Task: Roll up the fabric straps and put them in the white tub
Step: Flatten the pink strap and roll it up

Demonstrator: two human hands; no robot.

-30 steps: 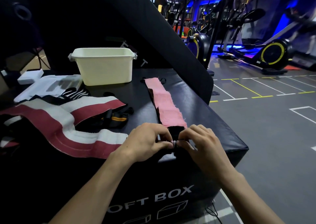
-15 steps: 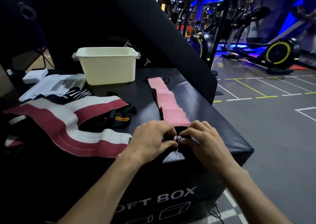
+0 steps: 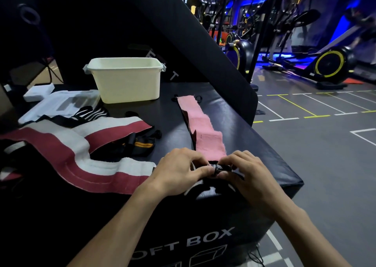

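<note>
A pink fabric strap is laid lengthwise on the top of a black soft box, its far end near the white tub and its near end at the box's front edge. That near end is wound into a small, tight dark roll, which is pinched from both sides: the left hand is curled round its left end, and the right hand is curled round its right end, fingertips meeting over the roll. The tub is stood upright towards the back of the box, well apart from the hands; its inside cannot be seen. To the left of the pink strap, a wide red-and-white strap is spread in a curve across the box, with a black strap marked by a yellow stripe lying beside it and a black-and-white striped strap behind. White packaging is placed near the tub's left side. Exercise machines are seen in the blue-lit background.
</note>
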